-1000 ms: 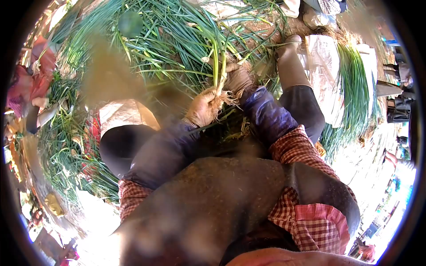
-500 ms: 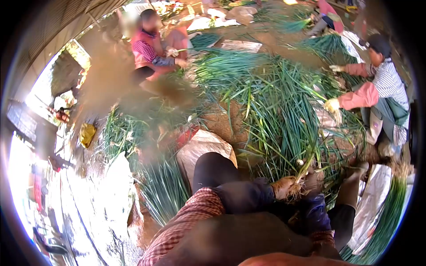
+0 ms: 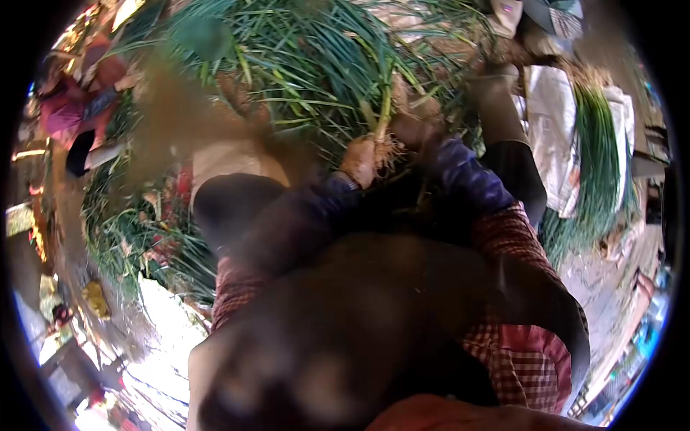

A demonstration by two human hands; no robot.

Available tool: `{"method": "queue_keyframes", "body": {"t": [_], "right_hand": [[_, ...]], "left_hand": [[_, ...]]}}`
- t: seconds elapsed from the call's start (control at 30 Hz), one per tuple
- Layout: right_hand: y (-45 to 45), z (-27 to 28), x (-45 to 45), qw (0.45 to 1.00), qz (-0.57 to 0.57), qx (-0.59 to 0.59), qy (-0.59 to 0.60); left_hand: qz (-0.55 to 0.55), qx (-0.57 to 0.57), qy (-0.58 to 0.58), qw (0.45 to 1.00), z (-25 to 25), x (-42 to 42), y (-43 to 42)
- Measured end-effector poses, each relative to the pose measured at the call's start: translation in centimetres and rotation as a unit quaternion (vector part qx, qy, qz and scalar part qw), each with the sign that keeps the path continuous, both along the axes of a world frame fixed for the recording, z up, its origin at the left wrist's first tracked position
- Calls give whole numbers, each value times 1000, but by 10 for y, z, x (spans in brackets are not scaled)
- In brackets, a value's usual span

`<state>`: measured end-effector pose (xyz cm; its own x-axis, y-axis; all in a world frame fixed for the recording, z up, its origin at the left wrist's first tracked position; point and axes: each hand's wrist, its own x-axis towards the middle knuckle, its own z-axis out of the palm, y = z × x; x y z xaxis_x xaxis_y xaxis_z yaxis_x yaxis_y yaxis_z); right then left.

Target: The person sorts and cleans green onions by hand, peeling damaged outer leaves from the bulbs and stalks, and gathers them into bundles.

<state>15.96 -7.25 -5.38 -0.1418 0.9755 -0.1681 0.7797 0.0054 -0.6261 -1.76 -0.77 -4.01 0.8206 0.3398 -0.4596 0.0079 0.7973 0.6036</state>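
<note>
In the head view, my left hand (image 3: 359,162), in a tan, dirty-looking glove, is closed round the root end of a few green onions (image 3: 386,108). Their pale, stringy roots (image 3: 389,149) stick out beside the fingers, and the green leaves point away from me. My right hand (image 3: 418,129) is just to the right of the roots, dim and blurred, so its fingers cannot be made out. Beyond both hands spreads a large heap of green onions (image 3: 309,54). Dark sleeves cover both forearms.
My knees frame the hands. On the right, a bundle of green onions (image 3: 598,154) lies by white sacks (image 3: 550,136). More green onions (image 3: 122,233) lie at left, near a yellow bag (image 3: 95,299). Another person (image 3: 75,108) sits at upper left; a co-worker's boot (image 3: 506,16) shows at the top.
The view has tilted down and swung right, so hands and heap appear higher and further left. My left hand still grips the green onions by their roots.
</note>
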Motion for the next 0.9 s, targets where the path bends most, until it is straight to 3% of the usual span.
{"method": "queue_keyframes", "body": {"t": [0.03, 0.07, 0.1, 0.17, 0.2, 0.3, 0.4, 0.43, 0.47, 0.53, 0.57, 0.63, 0.67, 0.7, 0.8, 0.9], "right_hand": [[8, -30, 5, 999, 22, 20, -33], [17, -58, 9, 996, 43, 42, -66], [17, -82, 11, 976, 105, 151, -115], [-3, -128, 7, 870, 43, 153, -467], [-6, -127, 6, 957, 53, 189, -215], [-37, -134, -9, 964, 130, 177, -152], [-53, -170, 6, 986, -18, 122, 114], [-53, -138, 7, 973, -103, 38, 202], [-50, -83, 5, 919, -222, -66, 318], [-40, -2, 4, 786, -356, -144, 484], [-36, 30, 3, 733, -384, -145, 543], [-30, 50, -6, 680, -369, -99, 626], [-27, 53, -8, 619, -347, -50, 703], [-25, 52, -11, 620, -345, -52, 703], [-19, 48, -22, 751, -399, 14, 526], [-20, 71, -28, 799, -418, -9, 433]], "left_hand": [[18, -2, 60, 998, 7, 2, 0], [-5, 4, 17, 1000, 8, -2, 5], [8, 3, 74, 997, 13, 0, 9], [-17, -64, 34, 997, 6, -1, 10], [-18, -66, 33, 997, 9, 2, 11], [-6, -89, -5, 996, 23, 5, 11], [-17, -102, -41, 994, 29, 2, 10], [-17, -103, -41, 994, 29, 3, 10], [-27, -90, -32, 995, 30, 4, 10], [-31, -73, -2, 997, 36, 5, 9], [-31, -76, -1, 997, 32, 6, 7], [-23, -83, -35, 996, 30, 8, 6], [-16, -83, -31, 996, 33, 8, 5], [-13, -82, -31, 996, 35, 8, 4], [1, -34, -2, 999, 39, 5, 4], [27, -32, -24, 999, 44, 6, 2]]}}
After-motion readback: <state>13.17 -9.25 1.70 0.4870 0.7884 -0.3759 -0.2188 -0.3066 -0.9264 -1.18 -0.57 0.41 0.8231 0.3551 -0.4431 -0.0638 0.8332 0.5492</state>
